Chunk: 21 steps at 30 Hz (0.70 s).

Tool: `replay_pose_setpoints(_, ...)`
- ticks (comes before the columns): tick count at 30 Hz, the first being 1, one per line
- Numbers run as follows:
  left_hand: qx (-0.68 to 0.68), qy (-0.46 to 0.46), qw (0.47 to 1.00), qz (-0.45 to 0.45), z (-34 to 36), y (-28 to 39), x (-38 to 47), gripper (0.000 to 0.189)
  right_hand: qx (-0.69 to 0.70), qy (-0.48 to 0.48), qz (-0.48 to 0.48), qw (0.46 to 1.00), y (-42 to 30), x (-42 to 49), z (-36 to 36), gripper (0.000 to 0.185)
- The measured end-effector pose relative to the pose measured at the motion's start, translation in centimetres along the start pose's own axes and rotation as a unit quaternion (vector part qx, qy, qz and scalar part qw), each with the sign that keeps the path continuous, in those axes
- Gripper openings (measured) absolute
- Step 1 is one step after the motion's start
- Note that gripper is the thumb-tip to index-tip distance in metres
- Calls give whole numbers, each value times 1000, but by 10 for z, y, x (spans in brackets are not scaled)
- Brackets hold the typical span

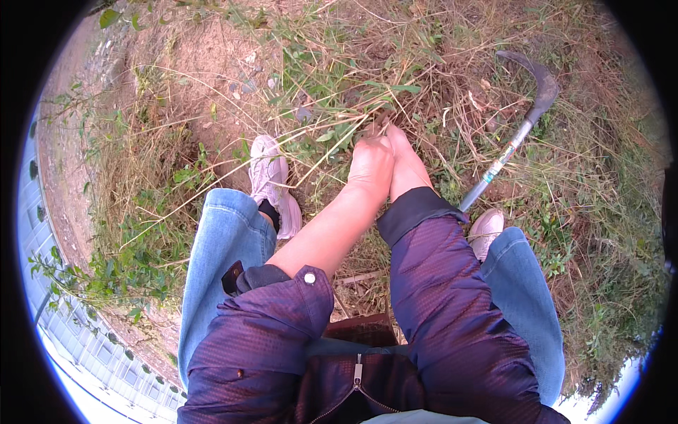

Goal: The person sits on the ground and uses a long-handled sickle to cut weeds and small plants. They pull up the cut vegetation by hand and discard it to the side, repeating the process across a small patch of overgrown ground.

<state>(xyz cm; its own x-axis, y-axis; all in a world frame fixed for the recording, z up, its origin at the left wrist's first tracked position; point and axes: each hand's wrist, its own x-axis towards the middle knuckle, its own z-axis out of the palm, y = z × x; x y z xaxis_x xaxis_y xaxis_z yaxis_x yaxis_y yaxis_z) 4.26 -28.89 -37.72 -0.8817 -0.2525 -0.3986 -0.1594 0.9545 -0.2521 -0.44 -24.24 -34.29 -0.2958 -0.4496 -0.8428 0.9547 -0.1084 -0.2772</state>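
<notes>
My left hand [371, 156] is closed in a fist, low over the ground in front of me. Pressed against its side is my right hand [406, 151], whose fingers are bent and partly hidden. Both hands grip a bunch of long dry grass stalks [339, 146] near brown leaf matter at their fingertips; the stalks fan out to the left past my shoe. To the right of my hands lies a sickle with a dark curved blade [546, 90] and a metal tube handle [498, 165], its lower end hidden behind my right sleeve.
My pale left shoe [267, 169] and right shoe [486, 230] stand apart among weeds. Leafy green plants [175, 212] grow at left beside bare reddish soil [212, 58] with small stones. Dense grass [609, 175] covers the right. A pale building [100, 355] shows at lower left.
</notes>
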Motion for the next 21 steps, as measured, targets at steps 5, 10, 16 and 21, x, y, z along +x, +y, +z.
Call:
replay_pose_setpoints(5, -26, -5, 1000, 15, -9, -10, -3, 10, 53, -12, -1, 999, 0, 3, 8, 42)
replay_pose_setpoints(10, -48, 41, 998, -9, 4, -10, -3, 9, 63, -31, 4, 998, 15, 26, -15, 43)
replay_pose_setpoints(16, -120, -1, 992, -44, 3, -31, 0, 14, 26, 6, 10, 1000, 12, 58, 2, 44)
replay_pose_setpoints(21, -201, -50, 978, -15, 12, -65, -6, 28, -528, 228, -242, 781, 20, 47, -13, 48)
